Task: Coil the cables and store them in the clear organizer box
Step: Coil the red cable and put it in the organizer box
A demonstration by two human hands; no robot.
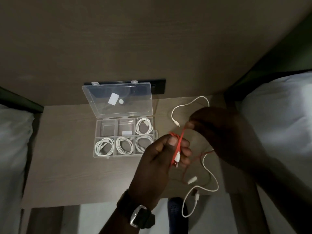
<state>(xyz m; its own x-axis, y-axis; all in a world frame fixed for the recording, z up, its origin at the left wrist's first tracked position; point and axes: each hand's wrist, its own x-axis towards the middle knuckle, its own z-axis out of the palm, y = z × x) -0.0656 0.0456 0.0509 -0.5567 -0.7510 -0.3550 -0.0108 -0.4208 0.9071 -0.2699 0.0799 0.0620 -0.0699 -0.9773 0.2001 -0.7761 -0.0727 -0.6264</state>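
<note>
A red cable [179, 146] is partly looped in my left hand [162, 159], which pinches the loops and a white-tipped plug. My right hand [219, 130] holds a strand of the same red cable just above and to the right; the loose tail trails down to the table. The clear organizer box [98, 130] stands open on the table to the left of my hands, its lid [118, 98] leaning on the wall. Coiled white cables [125, 145] fill its three front compartments and the back right one. A loose white cable [211, 176] lies under my right hand.
The wooden table [67, 166] sits between two beds with white pillows, one pillow [278, 112] at the right and one [13, 132] at the left. A black wall socket plate [158, 86] is behind the lid. A dark blue object [176, 211] is below the table's front edge.
</note>
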